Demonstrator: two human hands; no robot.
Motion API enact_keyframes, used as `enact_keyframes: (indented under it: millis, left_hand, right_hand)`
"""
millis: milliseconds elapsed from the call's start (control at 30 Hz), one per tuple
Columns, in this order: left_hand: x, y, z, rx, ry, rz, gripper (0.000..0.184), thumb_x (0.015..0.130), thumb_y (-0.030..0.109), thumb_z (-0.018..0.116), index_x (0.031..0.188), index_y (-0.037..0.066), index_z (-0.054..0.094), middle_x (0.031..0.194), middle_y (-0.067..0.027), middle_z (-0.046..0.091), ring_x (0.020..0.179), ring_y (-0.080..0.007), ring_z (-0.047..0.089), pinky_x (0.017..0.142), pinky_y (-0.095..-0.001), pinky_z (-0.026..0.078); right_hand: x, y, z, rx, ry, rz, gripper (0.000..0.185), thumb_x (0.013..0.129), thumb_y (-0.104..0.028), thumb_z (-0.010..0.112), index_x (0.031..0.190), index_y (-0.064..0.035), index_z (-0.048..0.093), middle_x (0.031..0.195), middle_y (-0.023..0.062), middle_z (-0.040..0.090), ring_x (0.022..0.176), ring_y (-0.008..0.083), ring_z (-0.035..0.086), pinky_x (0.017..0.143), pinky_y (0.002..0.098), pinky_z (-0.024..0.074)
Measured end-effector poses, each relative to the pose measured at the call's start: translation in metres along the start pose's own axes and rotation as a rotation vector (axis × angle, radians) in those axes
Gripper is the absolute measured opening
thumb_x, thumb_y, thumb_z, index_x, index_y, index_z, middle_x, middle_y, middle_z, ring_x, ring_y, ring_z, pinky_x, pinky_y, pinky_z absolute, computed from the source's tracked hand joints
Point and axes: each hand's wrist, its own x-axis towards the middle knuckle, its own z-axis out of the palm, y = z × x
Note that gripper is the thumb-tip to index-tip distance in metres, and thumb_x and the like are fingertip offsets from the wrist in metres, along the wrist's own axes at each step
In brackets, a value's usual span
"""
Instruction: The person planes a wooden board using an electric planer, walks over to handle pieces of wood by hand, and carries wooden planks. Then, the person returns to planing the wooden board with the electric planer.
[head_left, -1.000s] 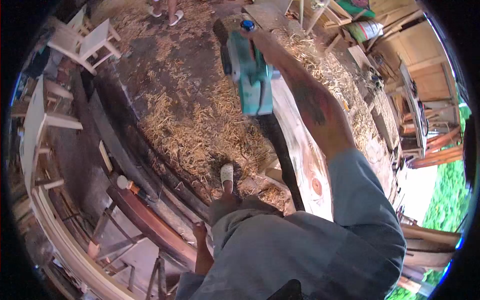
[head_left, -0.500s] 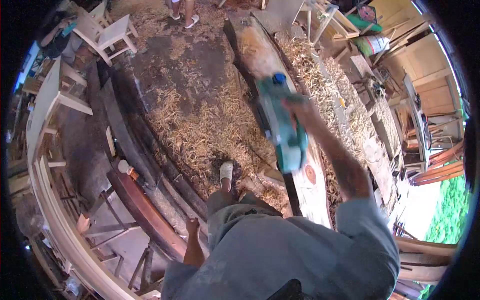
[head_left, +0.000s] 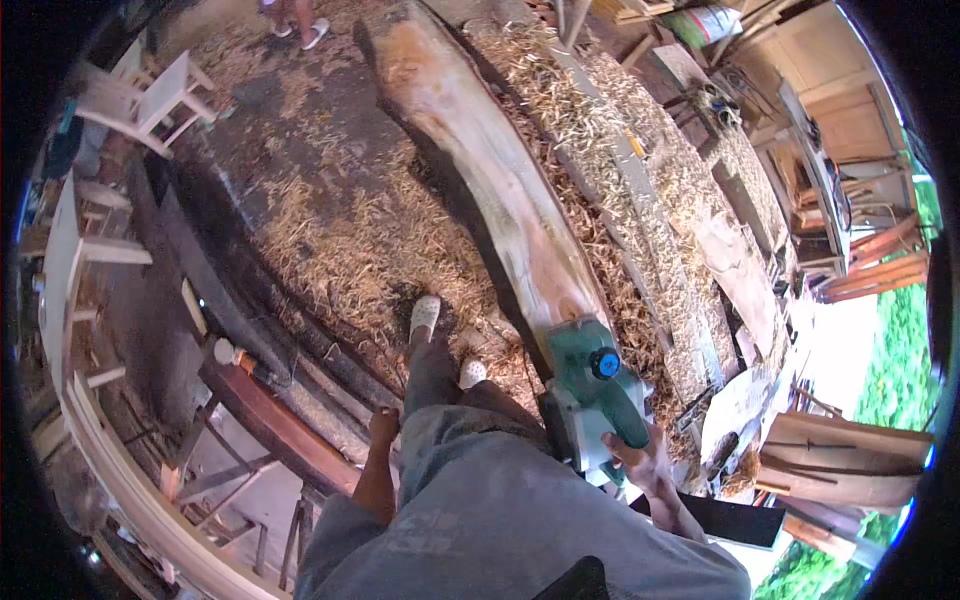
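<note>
A long pale wooden slab with dark bark edges runs from the upper middle down toward my body. On its near end rests a green power planer with a blue front knob. My right hand is wrapped round the planer's rear handle. My left hand hangs at my left side, near a reddish-brown beam, with its fingers curled; whether it holds anything is too small to tell.
Wood shavings cover the floor around my feet. White wooden chairs stand at the upper left. Dark curved planks lie to my left. Another person's legs show at the top. Boards and shavings lie on the right.
My right hand and the planer have come back along the slab, from its far part to the end near my body. My left hand still hangs at my side.
</note>
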Motion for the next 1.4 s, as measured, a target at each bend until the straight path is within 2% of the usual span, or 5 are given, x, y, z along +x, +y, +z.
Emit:
enact_keyframes:
  millis: [367,433,600,967,1400]
  left_hand:
    - [0.126,-0.024,-0.069,-0.252,0.005,-0.037,0.031,0.087,0.032,0.062,0.095,0.004,0.070,0.089,-0.0212,0.069,0.084,-0.0394,0.066,0.077,-0.0449,0.053]
    - [0.137,-0.022,-0.104,-0.394,0.002,0.074,0.027,0.089,0.028,0.061,0.100,0.005,0.070,0.095,-0.0187,0.069,0.088,-0.0360,0.065,0.081,-0.0430,0.052]
    - [0.167,0.061,-0.228,-0.071,0.378,-0.039,0.034,0.095,0.029,0.060,0.120,0.005,0.062,0.112,-0.0149,0.066,0.104,-0.0279,0.062,0.089,-0.0395,0.049]
    - [-0.002,0.530,-0.330,-0.322,0.322,1.256,0.055,0.096,0.035,0.064,0.135,-0.003,0.050,0.132,-0.0206,0.055,0.121,-0.0339,0.053,0.105,-0.0454,0.041]
    - [-0.297,0.532,0.010,-0.238,-1.059,1.643,0.037,0.072,0.001,0.071,0.108,0.004,0.064,0.101,-0.0142,0.063,0.098,-0.0331,0.064,0.085,-0.0413,0.055]
  right_hand:
    - [0.232,-0.263,0.012,0.071,0.031,-0.511,0.040,0.093,-0.026,0.068,0.129,-0.0111,0.061,0.075,0.0013,0.063,0.050,0.0107,0.053,0.052,0.0292,0.0460]
    - [0.296,-0.325,0.010,-0.269,0.104,-0.749,0.044,0.090,-0.047,0.067,0.088,-0.0032,0.069,0.057,0.0057,0.057,0.053,0.0208,0.058,0.062,0.0385,0.0504]
    - [0.367,-0.406,0.019,-0.307,0.152,-0.952,0.027,0.097,-0.041,0.055,0.103,-0.0208,0.071,0.065,0.0040,0.064,0.058,0.0201,0.066,0.057,0.0350,0.0531]
    - [0.153,-0.174,0.003,0.044,0.116,-0.576,0.042,0.082,-0.031,0.075,0.117,-0.0108,0.066,0.107,0.0132,0.070,0.093,0.0236,0.067,0.083,0.0387,0.0535]
    - [-0.197,0.204,-0.005,0.318,0.200,0.391,0.033,0.073,-0.025,0.082,0.088,0.0018,0.069,0.070,0.0152,0.068,0.063,0.0211,0.067,0.062,0.0374,0.0519]
